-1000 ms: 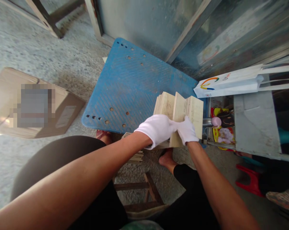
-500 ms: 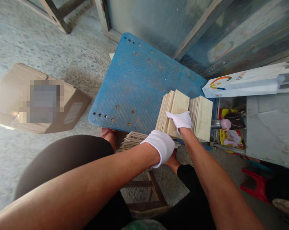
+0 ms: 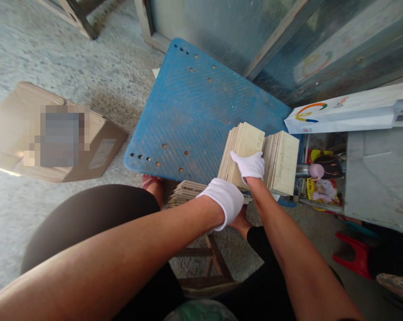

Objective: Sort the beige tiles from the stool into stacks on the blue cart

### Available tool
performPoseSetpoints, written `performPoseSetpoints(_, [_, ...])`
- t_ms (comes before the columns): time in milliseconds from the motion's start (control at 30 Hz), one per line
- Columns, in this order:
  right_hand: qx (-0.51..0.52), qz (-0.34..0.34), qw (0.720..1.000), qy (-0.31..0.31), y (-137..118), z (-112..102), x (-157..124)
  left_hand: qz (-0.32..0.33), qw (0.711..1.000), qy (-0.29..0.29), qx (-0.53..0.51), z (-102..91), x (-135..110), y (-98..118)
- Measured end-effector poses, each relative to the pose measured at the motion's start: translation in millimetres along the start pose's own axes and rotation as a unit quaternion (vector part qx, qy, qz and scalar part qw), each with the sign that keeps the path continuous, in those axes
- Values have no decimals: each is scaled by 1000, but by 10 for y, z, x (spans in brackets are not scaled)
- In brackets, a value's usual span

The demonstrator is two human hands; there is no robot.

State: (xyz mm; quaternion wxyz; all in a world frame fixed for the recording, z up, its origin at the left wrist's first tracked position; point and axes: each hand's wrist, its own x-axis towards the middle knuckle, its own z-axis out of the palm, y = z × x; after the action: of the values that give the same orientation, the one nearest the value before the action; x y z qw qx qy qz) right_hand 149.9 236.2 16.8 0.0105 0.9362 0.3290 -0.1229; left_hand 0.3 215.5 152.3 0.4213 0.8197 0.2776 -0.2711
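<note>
Slabs (image 3: 242, 149) where?

At edge of blue perforated bd (image 3: 191, 111), two cream stacks. Hands?

R hand (image 3: 250, 165), gloved, pressed open on top; L hand (image 3: 221, 201), gloved, at near side, grip unclear.

Risk?

Slabs could slide off edge onto smaller pile (image 3: 186, 194) if R hand lifts.

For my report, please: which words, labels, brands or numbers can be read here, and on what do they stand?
Nothing can be quoted.
White paper bag: coloured logo, small red writing too small to read.
Cardboard box: label blurred, unreadable.
Yellow packets: no readable text.
</note>
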Motion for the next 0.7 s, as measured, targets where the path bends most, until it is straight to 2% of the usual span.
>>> performPoseSetpoints(100, [54, -39, 997, 29, 97, -59, -21, 21, 1000, -16, 17, 10, 31, -18])
performPoseSetpoints(167, [130, -52, 989, 50, 243, -92, -48, 32, 999, -12, 31, 29, 64, -38])
performPoseSetpoints(267, [277, -36, 956, 89, 594, -74, -146, 42, 998, 5, 50, 73, 117, -70])
performPoseSetpoints(333, [328, -19, 939, 106, 894, -1, -264, 43, 997, 15, 57, 102, 145, -89])
performPoseSetpoints(433, [272, -5, 957, 97, 1343, 181, -509, 40, 997, 27, 64, 126, 178, -118])
performPoseSetpoints(533, [242, -6, 968, 72, 1642, 388, -790, 37, 996, 38, 67, 119, 211, -163])
performPoseSetpoints(700, [185, -58, 981, 29, 1719, 622, -1110, 27, 996, 56, 71, 71, 250, -237])
